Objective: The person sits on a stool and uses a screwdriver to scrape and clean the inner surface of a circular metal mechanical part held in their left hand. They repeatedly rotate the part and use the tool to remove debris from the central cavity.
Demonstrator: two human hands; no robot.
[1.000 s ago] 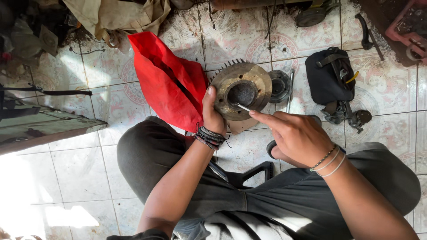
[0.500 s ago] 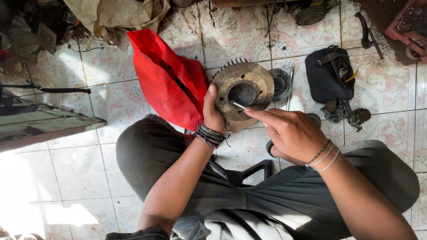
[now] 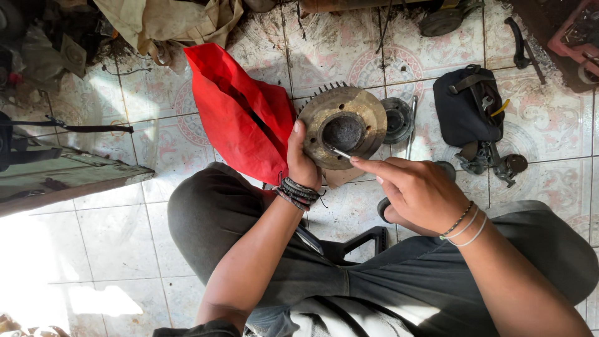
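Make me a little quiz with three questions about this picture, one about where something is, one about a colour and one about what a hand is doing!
1. Where is the black bag?
A. right of the round metal part
B. under the red cloth
C. on the person's lap

2. What colour is the cloth beside the metal part?
A. blue
B. red
C. yellow

3. What is the left hand doing?
A. lying flat on the floor
B. holding the metal part's rim
C. lifting the bag

Answers: 1 A, the bag lies on the tiles to the right. 2 B, it is bright red. 3 B, its thumb presses the rim while the right hand pokes a thin metal tool at the middle.
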